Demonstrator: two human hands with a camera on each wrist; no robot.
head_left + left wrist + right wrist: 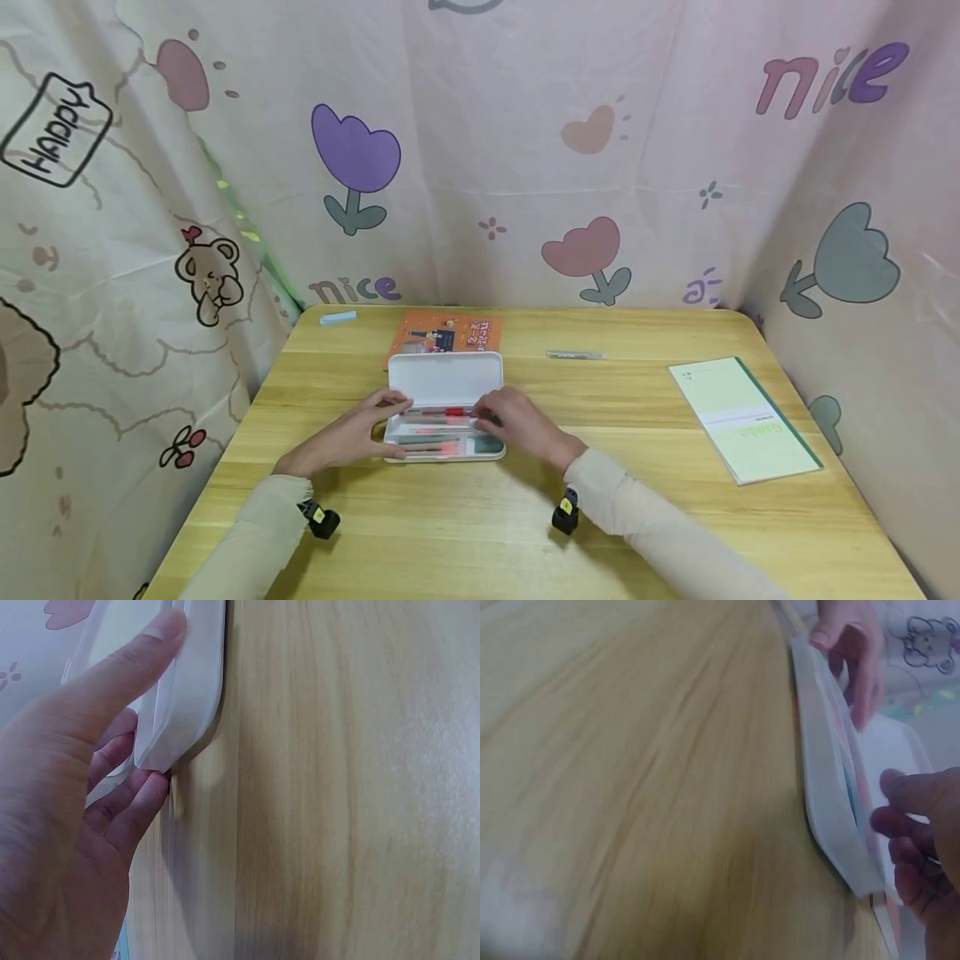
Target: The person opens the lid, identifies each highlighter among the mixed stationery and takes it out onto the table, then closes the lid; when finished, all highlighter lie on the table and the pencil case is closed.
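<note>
A white pencil case (446,377) lies on the table with its lid raised at the back. Inside it are several pens, including a red pen (454,412) in the rear part and pink-tinted pens (448,447) in the front. My left hand (349,433) grips the case's left end; in the left wrist view its thumb (154,646) lies along the front wall and its fingers wrap the end. My right hand (523,423) is over the right end with bent fingers (911,832), close to the red pen's end. Whether they pinch it is unclear.
Behind the case lies an orange booklet (446,332), partly covered by the lid. A clear pen (577,355) is farther right, and a pale green notebook (746,419) lies near the right edge. At the back left is a small light-blue strip (338,317). Printed curtains (480,167) surround the table.
</note>
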